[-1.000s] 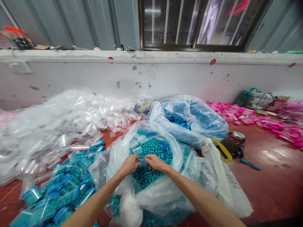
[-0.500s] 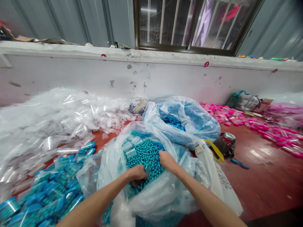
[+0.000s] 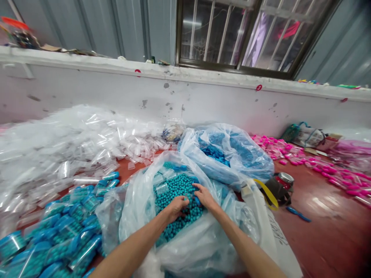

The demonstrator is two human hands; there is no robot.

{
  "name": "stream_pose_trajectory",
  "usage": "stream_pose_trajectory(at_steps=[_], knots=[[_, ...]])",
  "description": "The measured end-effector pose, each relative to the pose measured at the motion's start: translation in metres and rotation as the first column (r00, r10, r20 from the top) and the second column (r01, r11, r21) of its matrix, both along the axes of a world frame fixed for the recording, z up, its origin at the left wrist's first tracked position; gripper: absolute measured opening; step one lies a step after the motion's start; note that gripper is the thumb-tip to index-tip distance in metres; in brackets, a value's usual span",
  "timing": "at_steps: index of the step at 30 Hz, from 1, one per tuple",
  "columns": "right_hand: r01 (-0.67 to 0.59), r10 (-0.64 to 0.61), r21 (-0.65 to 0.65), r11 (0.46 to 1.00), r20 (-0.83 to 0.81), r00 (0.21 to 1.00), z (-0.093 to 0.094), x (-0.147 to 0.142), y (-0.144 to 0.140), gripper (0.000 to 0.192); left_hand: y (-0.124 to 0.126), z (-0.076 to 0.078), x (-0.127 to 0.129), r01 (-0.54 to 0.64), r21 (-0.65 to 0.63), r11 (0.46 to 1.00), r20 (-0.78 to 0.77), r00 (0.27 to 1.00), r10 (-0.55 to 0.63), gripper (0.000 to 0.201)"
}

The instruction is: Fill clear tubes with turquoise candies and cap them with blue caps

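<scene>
Left hand (image 3: pixel 175 209) had drawn nearer right hand (image 3: pixel 206 197) — left fingers curled, right index extended toward ten o'clock; either grip's hold could not be told. Teal beads (image 3: pixel 175 186) lay bagged beneath, toward twelve o'clock.

At mid-frame the left hand (image 3: pixel 177 207), its grip curled, and the right hand (image 3: pixel 205 196), fingers bent, are at the teal beads (image 3: pixel 175 187) inside a translucent bag (image 3: pixel 137 204). Blue-lidded tubs (image 3: pixel 65 227) fill the lower left, below heaped clear containers (image 3: pixel 75 141); bright pink pieces (image 3: pixel 327 168) line the right side of the red desk (image 3: pixel 324 235).
</scene>
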State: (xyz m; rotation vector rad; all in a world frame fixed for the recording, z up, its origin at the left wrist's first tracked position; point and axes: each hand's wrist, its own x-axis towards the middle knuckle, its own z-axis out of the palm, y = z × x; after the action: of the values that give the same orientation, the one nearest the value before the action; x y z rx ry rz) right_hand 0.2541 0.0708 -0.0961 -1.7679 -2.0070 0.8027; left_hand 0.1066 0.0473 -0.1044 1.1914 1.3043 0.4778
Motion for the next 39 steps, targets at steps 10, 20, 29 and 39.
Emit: stream_pose_trajectory(at_steps=[10, 20, 29, 39], knots=[[-0.096, 0.060, 0.073, 0.993, 0.395, 0.917, 0.017, -0.002, -0.021, 0.031, 0.004, 0.002, -0.010, -0.088, -0.041, 0.995, -0.311, 0.948, 0.071, 0.017], [-0.107, 0.058, 0.070, 0.992, 0.500, 0.864, 0.018, -0.004, -0.030, 0.028, 0.019, 0.001, 0.001, 0.006, -0.138, 0.990, 0.201, 0.979, 0.022, 0.028], [-0.306, 0.185, 0.128, 0.943, 0.563, 0.806, 0.026, -0.013, -0.034, 0.028, -0.012, 0.020, -0.046, -0.122, -0.085, 0.989, 0.344, 0.928, 0.144, 0.046], [-0.504, 0.324, 0.066, 0.861, 0.693, 0.644, 0.010, -0.008, -0.021, 0.025, -0.028, 0.006, -0.065, -0.153, -0.152, 0.977, 0.383, 0.902, 0.201, 0.051]])
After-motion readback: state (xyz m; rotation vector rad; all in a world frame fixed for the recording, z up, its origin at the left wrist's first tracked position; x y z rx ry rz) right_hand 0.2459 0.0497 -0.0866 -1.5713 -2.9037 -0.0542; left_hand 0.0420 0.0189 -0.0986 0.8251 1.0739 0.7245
